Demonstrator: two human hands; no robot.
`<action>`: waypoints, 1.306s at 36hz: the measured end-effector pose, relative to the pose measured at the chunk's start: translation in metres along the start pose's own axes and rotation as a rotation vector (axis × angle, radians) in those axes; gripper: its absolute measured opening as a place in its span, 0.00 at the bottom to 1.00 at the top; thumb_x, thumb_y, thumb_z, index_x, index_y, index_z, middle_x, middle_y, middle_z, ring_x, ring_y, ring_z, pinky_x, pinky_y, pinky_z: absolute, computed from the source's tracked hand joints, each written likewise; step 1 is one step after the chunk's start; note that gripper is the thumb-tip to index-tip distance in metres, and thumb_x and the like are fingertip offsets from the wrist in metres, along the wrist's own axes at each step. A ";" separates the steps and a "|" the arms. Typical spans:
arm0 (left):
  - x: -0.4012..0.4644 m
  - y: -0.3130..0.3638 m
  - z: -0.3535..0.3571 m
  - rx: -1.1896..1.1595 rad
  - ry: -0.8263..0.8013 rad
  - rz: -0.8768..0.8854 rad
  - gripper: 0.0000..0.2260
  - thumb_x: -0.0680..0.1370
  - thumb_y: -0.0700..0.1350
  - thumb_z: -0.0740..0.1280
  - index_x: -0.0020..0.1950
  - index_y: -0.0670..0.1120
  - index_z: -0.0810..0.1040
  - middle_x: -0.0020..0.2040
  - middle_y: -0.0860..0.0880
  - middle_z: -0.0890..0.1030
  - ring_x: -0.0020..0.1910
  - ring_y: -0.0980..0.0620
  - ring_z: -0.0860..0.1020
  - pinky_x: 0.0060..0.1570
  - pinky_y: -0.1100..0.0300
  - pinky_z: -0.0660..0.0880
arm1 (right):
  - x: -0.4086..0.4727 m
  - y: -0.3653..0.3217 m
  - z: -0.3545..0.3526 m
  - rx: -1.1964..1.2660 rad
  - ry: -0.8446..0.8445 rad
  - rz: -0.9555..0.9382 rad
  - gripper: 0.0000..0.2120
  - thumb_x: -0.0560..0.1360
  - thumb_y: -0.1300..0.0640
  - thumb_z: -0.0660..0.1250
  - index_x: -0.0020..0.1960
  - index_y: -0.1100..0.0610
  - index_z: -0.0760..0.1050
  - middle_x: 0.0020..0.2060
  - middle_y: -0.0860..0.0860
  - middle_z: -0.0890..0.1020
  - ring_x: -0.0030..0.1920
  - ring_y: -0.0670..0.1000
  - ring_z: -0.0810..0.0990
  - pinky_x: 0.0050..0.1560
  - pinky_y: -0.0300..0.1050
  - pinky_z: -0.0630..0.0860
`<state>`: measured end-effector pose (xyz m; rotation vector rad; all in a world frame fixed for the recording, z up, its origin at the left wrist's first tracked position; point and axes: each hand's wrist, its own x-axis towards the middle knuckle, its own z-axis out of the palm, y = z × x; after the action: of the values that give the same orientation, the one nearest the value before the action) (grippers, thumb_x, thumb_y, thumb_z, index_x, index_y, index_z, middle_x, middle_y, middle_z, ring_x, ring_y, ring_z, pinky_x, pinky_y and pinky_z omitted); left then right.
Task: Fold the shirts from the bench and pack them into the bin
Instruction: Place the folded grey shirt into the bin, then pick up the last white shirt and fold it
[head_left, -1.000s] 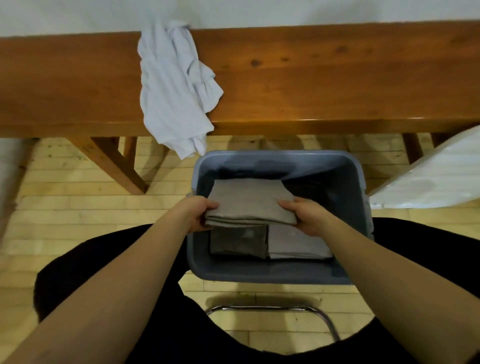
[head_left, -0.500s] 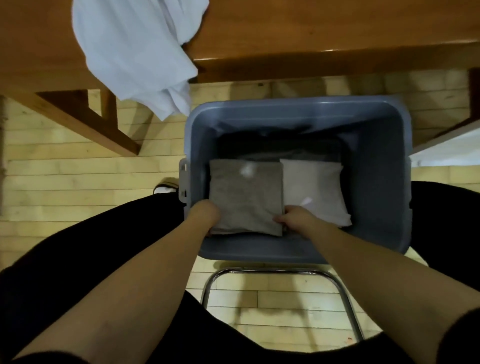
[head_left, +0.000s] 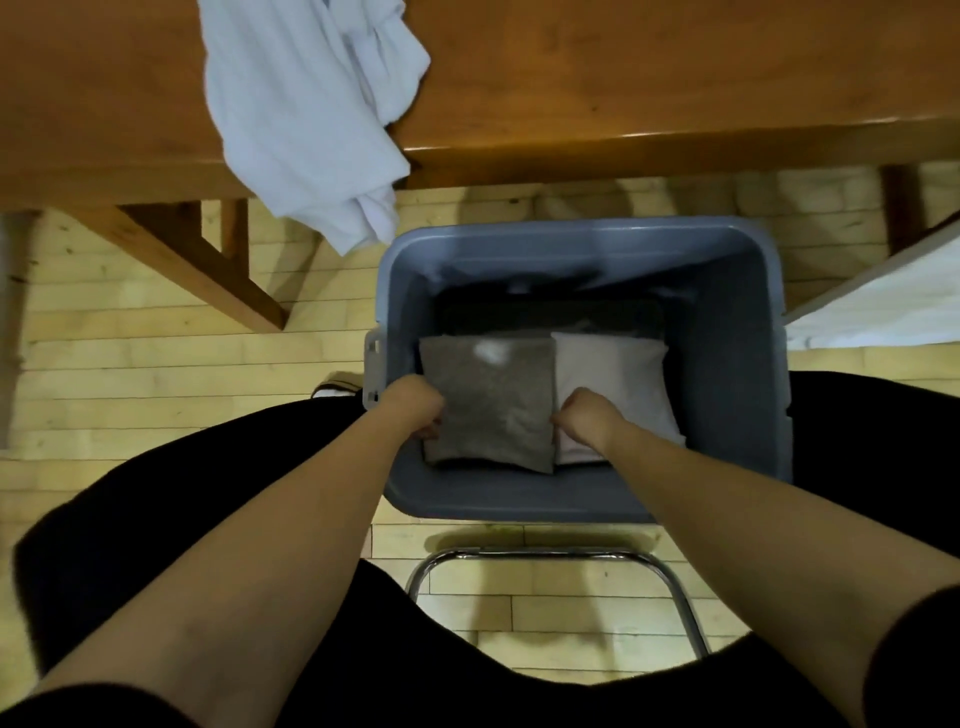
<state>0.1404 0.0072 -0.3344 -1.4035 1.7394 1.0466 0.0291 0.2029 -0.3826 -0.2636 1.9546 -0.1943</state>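
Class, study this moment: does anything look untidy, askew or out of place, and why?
Only the white shirt stands out: it lies crumpled and unfolded on the bench, one end hanging over the front edge. In the bin, the grey folded shirt and the pale folded shirt sit neatly side by side.

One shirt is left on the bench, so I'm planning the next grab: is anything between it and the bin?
Nothing visible. The white shirt hangs over the bench edge, just beyond the bin rim's far left corner.
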 end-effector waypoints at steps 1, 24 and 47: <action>-0.002 0.002 -0.003 -0.026 -0.010 0.051 0.12 0.77 0.36 0.65 0.58 0.34 0.77 0.47 0.40 0.83 0.39 0.46 0.80 0.43 0.54 0.83 | -0.004 -0.003 -0.003 0.001 -0.006 -0.012 0.09 0.81 0.57 0.62 0.50 0.63 0.74 0.52 0.61 0.78 0.53 0.59 0.77 0.45 0.41 0.67; -0.094 0.053 -0.127 0.255 1.105 0.861 0.20 0.72 0.43 0.69 0.62 0.37 0.73 0.63 0.38 0.74 0.60 0.38 0.73 0.60 0.47 0.71 | -0.136 -0.197 -0.133 -0.314 0.798 -0.940 0.16 0.75 0.63 0.64 0.63 0.56 0.74 0.60 0.52 0.74 0.59 0.55 0.70 0.57 0.53 0.72; -0.095 0.029 -0.256 -1.262 0.510 0.278 0.17 0.79 0.60 0.61 0.56 0.47 0.77 0.50 0.47 0.82 0.48 0.47 0.80 0.48 0.53 0.79 | -0.104 -0.275 -0.186 -0.233 0.679 -0.654 0.13 0.82 0.49 0.60 0.64 0.51 0.72 0.56 0.50 0.79 0.48 0.48 0.76 0.48 0.42 0.72</action>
<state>0.1289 -0.1739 -0.1285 -2.3415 1.6211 2.3305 -0.0774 -0.0309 -0.1475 -1.1100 2.4984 -0.5346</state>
